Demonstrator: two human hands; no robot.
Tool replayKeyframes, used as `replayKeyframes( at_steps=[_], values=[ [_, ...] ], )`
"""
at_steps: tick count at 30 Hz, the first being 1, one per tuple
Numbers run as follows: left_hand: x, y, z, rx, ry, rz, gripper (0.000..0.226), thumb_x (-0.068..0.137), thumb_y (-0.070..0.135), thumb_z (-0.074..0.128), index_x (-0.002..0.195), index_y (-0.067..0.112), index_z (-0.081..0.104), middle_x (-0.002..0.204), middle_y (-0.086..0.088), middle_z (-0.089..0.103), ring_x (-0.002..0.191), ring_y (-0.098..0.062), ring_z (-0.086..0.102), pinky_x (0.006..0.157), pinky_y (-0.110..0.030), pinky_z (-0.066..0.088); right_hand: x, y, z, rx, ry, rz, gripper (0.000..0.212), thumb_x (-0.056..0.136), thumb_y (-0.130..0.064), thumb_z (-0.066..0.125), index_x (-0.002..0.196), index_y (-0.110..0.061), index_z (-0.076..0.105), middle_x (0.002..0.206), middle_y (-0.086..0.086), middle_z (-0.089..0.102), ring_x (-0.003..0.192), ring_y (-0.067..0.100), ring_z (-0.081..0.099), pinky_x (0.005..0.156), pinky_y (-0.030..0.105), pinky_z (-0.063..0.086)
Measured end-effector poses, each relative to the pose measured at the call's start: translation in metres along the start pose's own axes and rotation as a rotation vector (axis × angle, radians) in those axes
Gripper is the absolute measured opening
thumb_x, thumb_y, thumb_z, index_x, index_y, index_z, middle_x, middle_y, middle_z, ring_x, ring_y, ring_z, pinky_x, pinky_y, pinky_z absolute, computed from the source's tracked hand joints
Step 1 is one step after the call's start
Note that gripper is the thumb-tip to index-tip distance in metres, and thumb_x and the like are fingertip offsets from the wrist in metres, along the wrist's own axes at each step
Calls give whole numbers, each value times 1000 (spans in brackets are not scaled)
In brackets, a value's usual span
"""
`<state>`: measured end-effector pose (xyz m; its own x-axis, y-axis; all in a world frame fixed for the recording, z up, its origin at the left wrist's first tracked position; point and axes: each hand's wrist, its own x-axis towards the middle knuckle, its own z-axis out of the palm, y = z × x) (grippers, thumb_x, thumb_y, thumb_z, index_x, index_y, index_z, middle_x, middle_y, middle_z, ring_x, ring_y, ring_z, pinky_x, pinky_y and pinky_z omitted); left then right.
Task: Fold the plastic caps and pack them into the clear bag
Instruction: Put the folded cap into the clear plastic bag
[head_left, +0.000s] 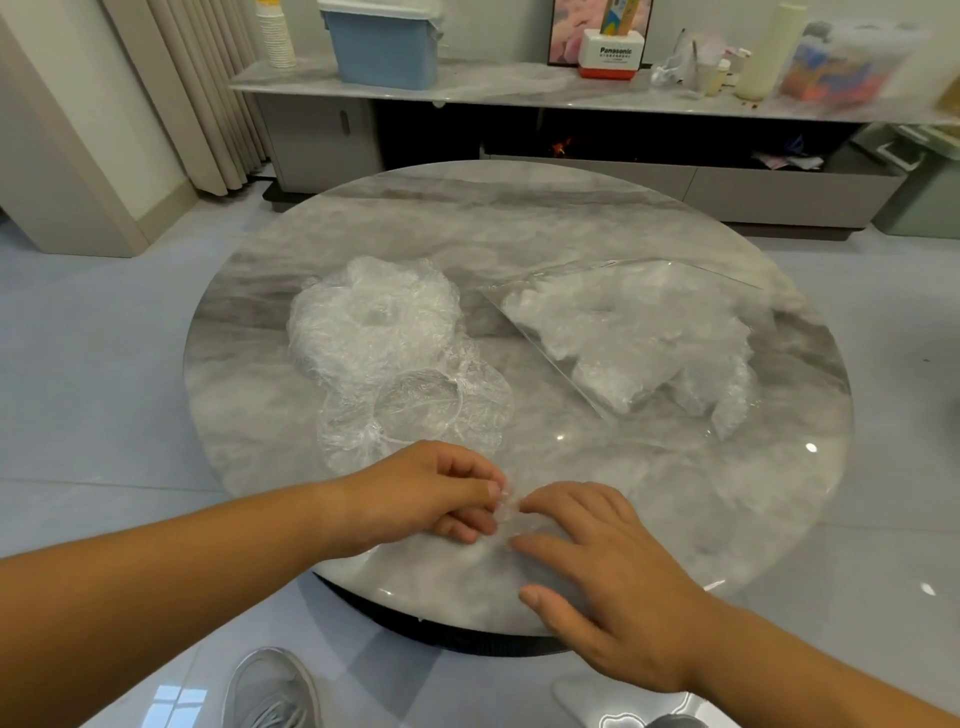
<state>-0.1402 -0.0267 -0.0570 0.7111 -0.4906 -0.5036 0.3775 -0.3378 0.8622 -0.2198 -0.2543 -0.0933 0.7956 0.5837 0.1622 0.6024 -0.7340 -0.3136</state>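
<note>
If going by what sits on the marble table (519, 218), roughly midway. Done: a good batch of folded caps (639, 332) already inside the clear bag (571, 275), lying flat at far right. Left to do: pile of unfolded caps (374, 322) at centre-left, plus one loose cap (415, 410) spread flat just in front of it. Currently folding a small wadded cap (506, 512) at near edge, well apart from bag. Pinched by left hand (426, 493) between thumb and curled fingers; touched at its right end by right hand (613, 571), fingers near straight, gripping nothing. Sits squarely between both hands, at left fingertips.
</note>
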Motion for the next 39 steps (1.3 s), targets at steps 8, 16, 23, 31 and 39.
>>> replayKeyframes(
  at_steps=[8,16,23,31,39],
  values=[
    [6,12,6,195,-98,-15,39,97,-7,44,118,16,68,117,-1,73,101,-21,73,90,-33,58,-10,0,-8,49,118,-78,42,94,-39,62,133,-23,60,151,-1,47,135,20,45,109,38,35],
    [14,16,9,261,-43,2,17,94,4,65,110,10,66,98,-8,74,81,-20,75,73,-30,60,-20,4,3,-109,66,-24,29,96,-44,56,107,-21,68,112,-4,59,110,19,54,101,41,41],
    [34,30,17,812,84,110,37,76,37,86,106,24,69,92,9,69,82,-3,65,81,-23,55,-24,8,1,-132,11,-68,34,95,-45,56,112,-18,70,117,-4,62,120,21,54,108,35,36],
    [43,34,23,739,-29,-103,28,77,33,86,96,18,72,73,8,66,69,-9,62,63,-20,51,-30,18,-11,-90,-56,-83,41,96,-49,56,125,-22,69,135,-11,62,141,19,43,118,33,28],
    [37,30,13,-1,67,-67,17,85,9,77,87,10,60,76,-9,58,66,-17,55,63,-26,48,-15,9,-31,526,221,482,35,95,-55,51,122,-37,65,122,-25,53,121,-3,52,102,15,39]
  ],
)
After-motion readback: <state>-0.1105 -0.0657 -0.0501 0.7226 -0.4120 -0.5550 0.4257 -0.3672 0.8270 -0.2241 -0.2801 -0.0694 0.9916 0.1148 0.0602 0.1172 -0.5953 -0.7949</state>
